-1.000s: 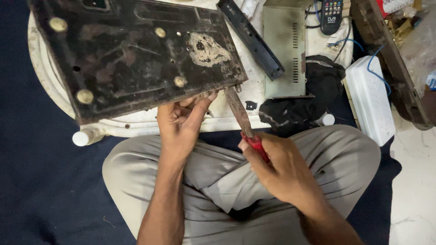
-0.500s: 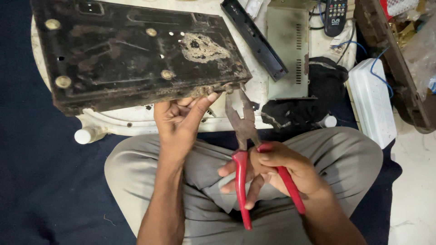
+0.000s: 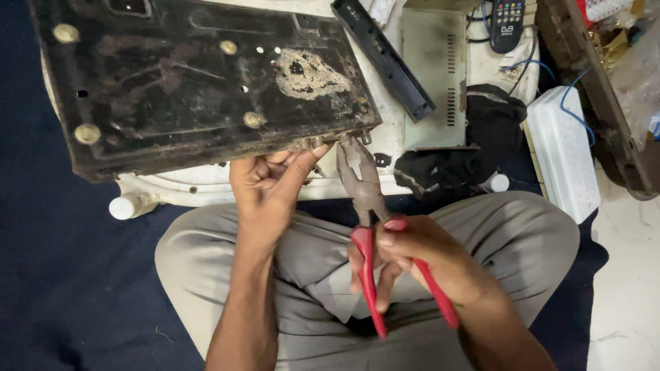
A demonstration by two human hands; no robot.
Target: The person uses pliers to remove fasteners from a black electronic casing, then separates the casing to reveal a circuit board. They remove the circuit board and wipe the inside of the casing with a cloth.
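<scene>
View from above of a seated person working on the underside of a dark, rusted metal plate (image 3: 199,82), which fills the upper left of the frame and rests on a white tray (image 3: 172,189). The left hand (image 3: 271,185), at centre, is curled under the plate's lower edge, thumb stretched toward the lower right corner and holding the plate steady. The right hand (image 3: 419,257), lower centre right, grasps the red handles of a pair of pliers (image 3: 361,182); the handles are spread, and the worn nose points up at a small fitting on that same corner. Whether the nose already bites the fitting cannot be told.

As a judgement, the work on this corner is at an early stage: the pliers are brought to the spot, but the fitting remains in place, and the round studs (image 3: 88,133) elsewhere on the plate appear untouched.

To the upper right lie a black bar (image 3: 381,58), a grey vented box (image 3: 436,75), a remote control (image 3: 507,24), a black cloth (image 3: 467,151) and a white box (image 3: 562,158).
</scene>
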